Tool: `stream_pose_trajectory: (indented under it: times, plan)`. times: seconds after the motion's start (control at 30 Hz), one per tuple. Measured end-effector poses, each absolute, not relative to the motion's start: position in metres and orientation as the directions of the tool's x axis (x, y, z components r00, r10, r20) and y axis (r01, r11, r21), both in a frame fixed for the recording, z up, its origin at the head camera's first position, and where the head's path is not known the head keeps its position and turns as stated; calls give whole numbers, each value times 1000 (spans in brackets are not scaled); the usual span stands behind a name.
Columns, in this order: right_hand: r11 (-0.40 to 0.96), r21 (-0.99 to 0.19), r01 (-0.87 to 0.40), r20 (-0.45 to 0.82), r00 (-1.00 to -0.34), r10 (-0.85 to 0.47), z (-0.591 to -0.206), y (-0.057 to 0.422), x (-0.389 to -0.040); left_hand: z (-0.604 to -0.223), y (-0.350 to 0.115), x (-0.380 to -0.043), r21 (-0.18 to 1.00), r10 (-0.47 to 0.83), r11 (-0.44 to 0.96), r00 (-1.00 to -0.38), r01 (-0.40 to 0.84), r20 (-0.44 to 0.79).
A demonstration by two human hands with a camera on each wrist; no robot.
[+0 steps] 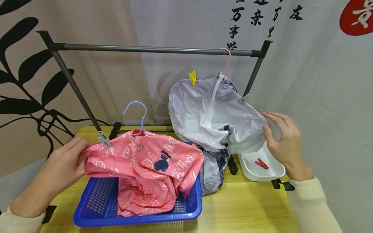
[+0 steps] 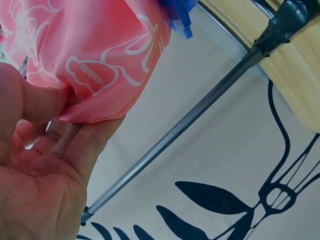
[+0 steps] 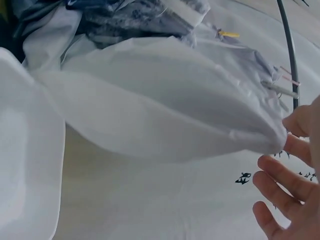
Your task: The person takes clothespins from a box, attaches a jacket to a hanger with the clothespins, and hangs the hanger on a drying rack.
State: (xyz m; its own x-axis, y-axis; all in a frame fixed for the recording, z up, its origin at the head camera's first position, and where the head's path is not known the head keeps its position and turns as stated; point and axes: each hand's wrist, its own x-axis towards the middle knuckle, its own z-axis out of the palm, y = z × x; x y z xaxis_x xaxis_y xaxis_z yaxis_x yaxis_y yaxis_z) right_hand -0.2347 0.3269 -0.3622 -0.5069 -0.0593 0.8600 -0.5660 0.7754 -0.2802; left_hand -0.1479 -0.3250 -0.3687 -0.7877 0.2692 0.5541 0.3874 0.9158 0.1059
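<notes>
A pink jacket (image 1: 151,181) with white bear outlines lies over a blue basket (image 1: 137,221), a blue hanger (image 1: 143,119) in its collar. My left hand (image 1: 62,163) pinches its sleeve at the left, thumb and fingers bunching the fabric in the left wrist view. A grey clothespin (image 1: 104,138) grips the shoulder there. To the right, a white-and-lavender jacket (image 1: 189,113) hangs on a pink hanger (image 1: 228,61), with a yellow clothespin (image 1: 192,78) and a pale clothespin (image 1: 245,97) at its shoulders. My right hand (image 1: 287,142) pinches its sleeve end between thumb and index finger, the other fingers spread.
A dark metal rack bar (image 1: 145,49) spans above, with slanted posts (image 1: 73,85). Grey mottled fabric (image 1: 211,173) lies beside the basket. At the right, a white tray (image 1: 249,174) holds red clothespins (image 1: 262,164) on the wooden table (image 1: 242,207).
</notes>
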Motion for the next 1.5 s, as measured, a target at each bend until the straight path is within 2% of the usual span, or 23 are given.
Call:
stream_pose_trajectory:
  times: [0.37,0.7,1.13,1.5]
  plan:
    - [786,-304,-539,824,-563,-67,-372,348,-240,-371,-325,-149,106,262,917,-782,384,565]
    - [789,-340,-512,741,-662,-110,-382,367,-240,-372,-326,-149,111,257,919,-790,377,557]
    - [856,-348,-383,456,-867,-203,-404,396,-242,-374,-326,-148,118,247,924,-802,364,544]
    - [885,-307,-351,211,-931,-297,-421,410,-254,-374,-326,-148,123,246,922,-800,368,547]
